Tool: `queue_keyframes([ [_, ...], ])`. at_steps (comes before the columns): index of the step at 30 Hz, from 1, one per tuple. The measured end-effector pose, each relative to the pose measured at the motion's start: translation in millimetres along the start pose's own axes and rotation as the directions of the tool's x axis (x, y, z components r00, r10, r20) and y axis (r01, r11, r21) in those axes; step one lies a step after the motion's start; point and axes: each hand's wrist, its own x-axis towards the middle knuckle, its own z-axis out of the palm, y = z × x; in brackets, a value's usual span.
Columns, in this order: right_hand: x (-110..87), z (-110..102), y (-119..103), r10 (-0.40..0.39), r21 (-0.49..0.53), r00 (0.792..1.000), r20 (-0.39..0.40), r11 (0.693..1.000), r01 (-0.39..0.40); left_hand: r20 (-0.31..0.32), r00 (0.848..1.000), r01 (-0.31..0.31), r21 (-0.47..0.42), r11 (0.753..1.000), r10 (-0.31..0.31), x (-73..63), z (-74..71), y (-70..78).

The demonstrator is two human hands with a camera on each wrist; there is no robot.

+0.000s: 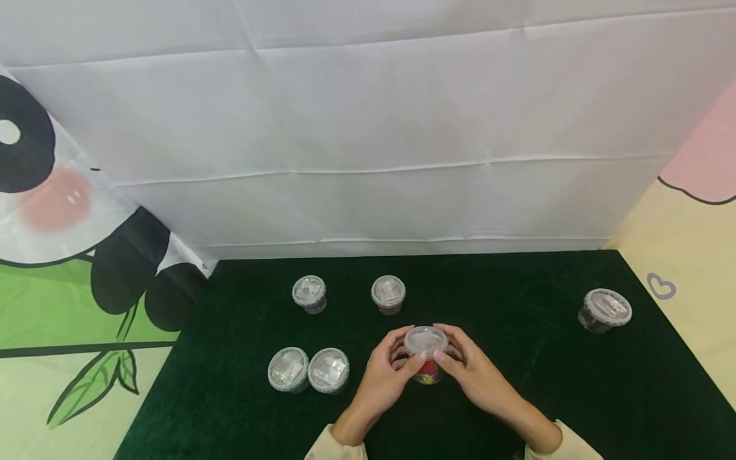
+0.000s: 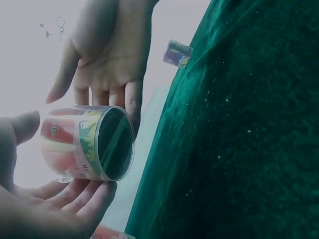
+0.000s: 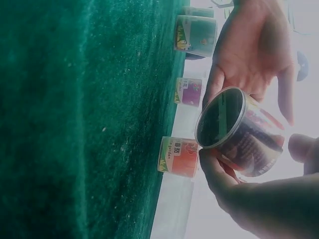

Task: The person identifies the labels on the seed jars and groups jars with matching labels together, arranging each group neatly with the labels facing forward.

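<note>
Between both hands is a clear round plastic tub [image 1: 427,342] with a lid and a red printed label. My left hand [image 1: 384,374] holds its left side, and my right hand [image 1: 476,377] holds the right, with both thumbs near the lid's front edge. The wrist views show the tub [image 2: 75,142] raised above the cloth, its dark see-through base exposed. Fingers of the left hand [image 2: 60,206] curl along the tub's side in the left wrist view. In the right wrist view, the right hand's fingers [image 3: 218,174] bend against its wall.
Two lidded tubs, a left one [image 1: 288,369] and a right one [image 1: 329,370], stand side by side left of my hands. Farther back are another tub [image 1: 309,291] and a brown-based tub [image 1: 388,292]. A dark tub [image 1: 605,310] stands far right on the green cloth [image 1: 540,294].
</note>
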Motion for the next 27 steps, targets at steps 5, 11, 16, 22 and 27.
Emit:
queue_keyframes([
  [5,0.5,4.4,-1.2,-0.007,-0.026,1.0,0.0,1.0,0.007,-0.036,0.999,-0.011,0.006,1.0,0.011,-2.1,-2.9,-2.6],
  [11,2.6,4.1,1.9,-0.063,-0.039,0.998,0.02,0.997,0.064,-0.081,0.997,-0.013,-0.002,1.0,0.013,-3.3,-1.6,-3.0],
  [16,2.9,3.3,2.3,-0.079,-0.048,0.997,0.025,0.996,0.08,-0.055,0.998,-0.036,0.001,0.999,0.036,-3.4,-3.3,-4.9],
  [22,3.2,1.8,2.0,-0.07,-0.025,0.997,0.043,0.997,0.071,-0.009,0.999,-0.045,-0.02,0.999,0.045,-3.4,-5.9,-6.6],
  [27,3.5,3.9,0.2,-0.044,-0.042,0.999,0.032,0.998,0.046,-0.048,0.998,-0.028,-0.021,0.999,0.027,-4.3,-5.1,-7.1],
])
